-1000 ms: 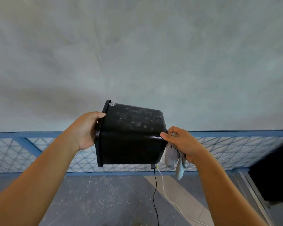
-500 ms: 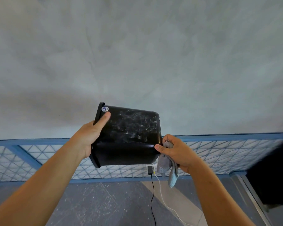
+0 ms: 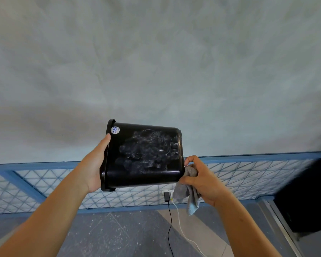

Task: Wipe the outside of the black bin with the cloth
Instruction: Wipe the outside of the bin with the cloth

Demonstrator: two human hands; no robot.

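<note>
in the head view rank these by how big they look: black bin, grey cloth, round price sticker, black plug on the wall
Largest to smallest as they look:
1. black bin
2. grey cloth, partly bunched in the right hand, so some is hidden
3. black plug and price sticker look about alike; the plug is farther away, so I won't rank them.

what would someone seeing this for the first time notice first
A glossy black plastic bin lies on its side in mid-air at centre frame, its upward face covered in whitish smears and a round white price sticker near its rim. The left hand grips the rim end, while the right hand presses a crumpled grey cloth to the base end.
</note>
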